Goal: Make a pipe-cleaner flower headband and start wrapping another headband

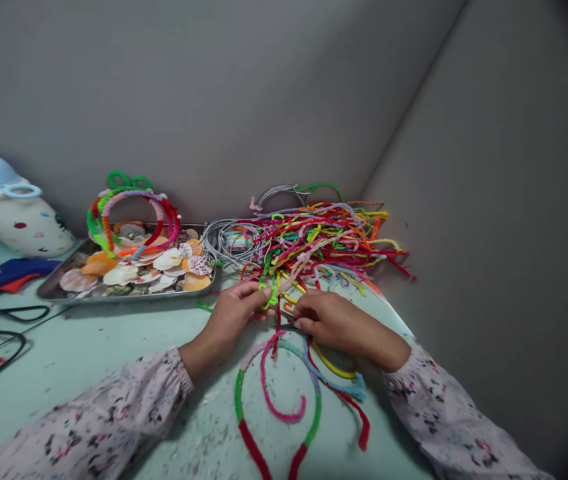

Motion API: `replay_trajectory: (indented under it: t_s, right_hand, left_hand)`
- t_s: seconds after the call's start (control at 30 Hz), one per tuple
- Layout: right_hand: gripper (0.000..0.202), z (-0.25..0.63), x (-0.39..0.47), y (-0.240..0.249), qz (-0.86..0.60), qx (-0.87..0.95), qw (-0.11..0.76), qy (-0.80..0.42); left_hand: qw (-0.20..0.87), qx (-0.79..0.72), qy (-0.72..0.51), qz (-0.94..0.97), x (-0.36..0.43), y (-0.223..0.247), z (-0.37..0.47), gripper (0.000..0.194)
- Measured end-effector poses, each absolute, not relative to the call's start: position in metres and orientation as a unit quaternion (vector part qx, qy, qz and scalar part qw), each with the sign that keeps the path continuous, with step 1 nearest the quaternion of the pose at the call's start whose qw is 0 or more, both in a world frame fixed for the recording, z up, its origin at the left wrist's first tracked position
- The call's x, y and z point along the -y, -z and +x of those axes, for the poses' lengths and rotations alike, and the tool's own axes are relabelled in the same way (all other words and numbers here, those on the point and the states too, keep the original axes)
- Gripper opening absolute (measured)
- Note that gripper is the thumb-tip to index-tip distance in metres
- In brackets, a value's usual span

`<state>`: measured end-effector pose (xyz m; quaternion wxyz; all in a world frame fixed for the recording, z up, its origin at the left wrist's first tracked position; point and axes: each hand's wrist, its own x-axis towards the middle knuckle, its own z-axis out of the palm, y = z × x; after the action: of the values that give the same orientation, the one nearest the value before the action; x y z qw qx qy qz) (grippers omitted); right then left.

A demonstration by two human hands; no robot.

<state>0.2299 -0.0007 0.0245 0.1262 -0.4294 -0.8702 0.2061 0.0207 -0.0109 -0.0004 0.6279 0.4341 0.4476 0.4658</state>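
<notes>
A looped, yellow-green fuzzy wire piece is in the left hand, pinched between the thumb and fingers. The right hand is just beside it, its fingers curled inward at a slim dark object; whether they are closed on it cannot be told.

Just below the fingers of both hands, on the pale green tabletop, lies a fuzzy hoop in pink, green and red, with a curling pink fuzzy strip inside its curve. Light blue fuzzy strips and a red fuzzy strip extend to its right, near a curved yellow band that passes by the right hand.

Beyond the fingers is a tangled heap of multicoloured fuzzy wires, with coiled grey bands at its left side. Left of the left hand's fingers, a shallow metal tray holds assorted seashells, with multicoloured fuzzy headbands resting over them. Farther left are a blue tool with an orange trigger, black cable and a white spotted container with a light blue lid.
</notes>
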Motion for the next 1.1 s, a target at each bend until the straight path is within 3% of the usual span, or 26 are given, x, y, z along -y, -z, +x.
replay_trajectory:
  t_s: [0.3, 0.67, 0.87, 1.1]
  right_hand:
    - [0.016, 0.236, 0.0, -0.02, -0.466, 0.872, 0.033, -0.146]
    - [0.018, 0.256, -0.012, -0.032, -0.494, 0.851, -0.04, -0.173]
    - [0.018, 0.245, -0.003, -0.042, -0.46, 0.867, 0.052, -0.183]
    - [0.014, 0.211, 0.015, -0.028, -0.357, 0.903, 0.1, -0.217]
  left_hand:
    - [0.624, -0.44, -0.473, 0.441, 0.009, 0.008, 0.021, 0.025]
    - [0.619, -0.444, -0.472, 0.444, 0.008, 0.01, 0.02, 0.022]
    - [0.614, -0.44, -0.476, 0.45, 0.008, 0.012, 0.019, 0.022]
    - [0.616, -0.43, -0.483, 0.451, 0.007, 0.014, 0.019, 0.022]
